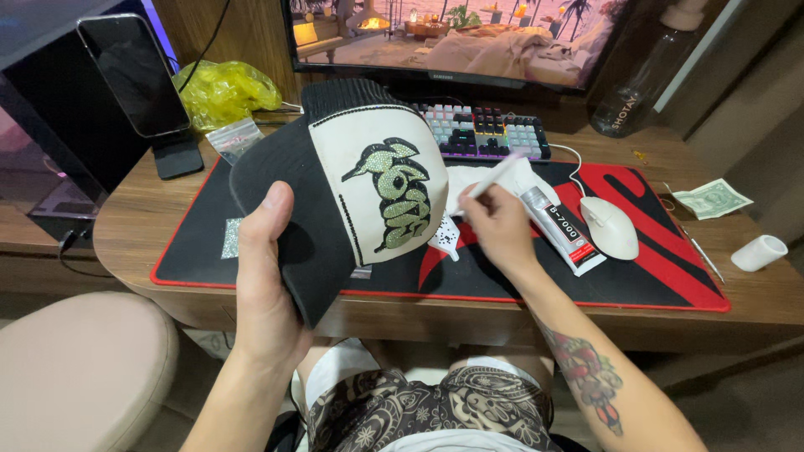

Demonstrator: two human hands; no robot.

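Fingers point(266, 219) of left hand point(272, 285) clamp black brim, holding cap point(335, 180) up over desk point(126, 234); right hand point(502, 230) pinches white applicator pen point(494, 177), tip near cap front. Cream panel carries green rhinestone design point(395, 194), looks mostly filled. Judged step: stone placement on design. Next move calls for steady cap and fine tip aim. Red-black mat point(670, 251) below; glue tube point(559, 228), small rhinestone sheet point(230, 238) on it.
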